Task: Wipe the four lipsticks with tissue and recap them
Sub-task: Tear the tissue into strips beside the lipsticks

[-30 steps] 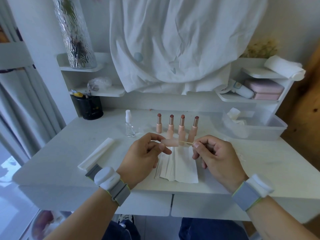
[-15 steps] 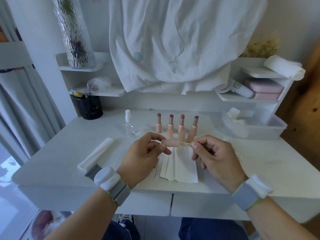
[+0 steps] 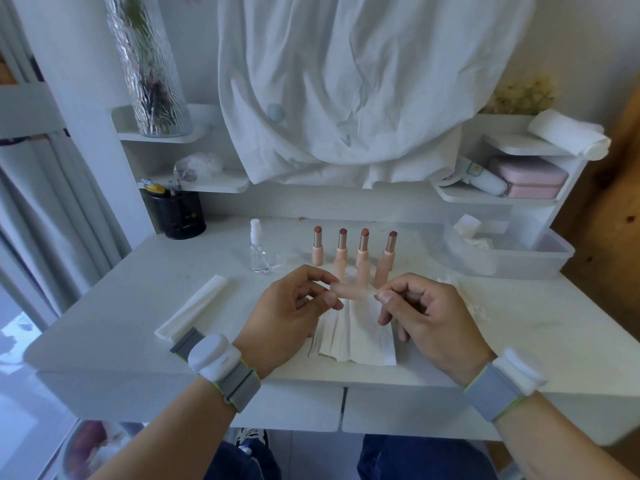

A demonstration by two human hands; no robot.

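Desk [image 3: 121,306]: white, carries all items. Tissue stack [image 3: 356,337] lies fanned near front edge, centre, directly under the hands, prob. so a sheet is within reach for wiping. Folded tissue strip [image 3: 192,308] sits toward left edge. Clear bin [image 3: 540,259] w/ crumpled tissue at right-rear, likely for waste.

Four lipsticks [image 3: 353,249] stand upright, uncapped, in a row mid-desk toward rear; bullets exposed, so none recapped yet.

Left hand [image 3: 294,315]: thumb + forefinger pinch one end of a pale translucent cap [image 3: 349,292], held level above the tissue. Right hand [image 3: 426,317]: fingers curled, tips closed at cap's other end on sth thin; cannot tell what.

Vs 0.5 s ago: right-hand fingertips now sit closer to the cap; the thin stick visible then is now nearly hidden.
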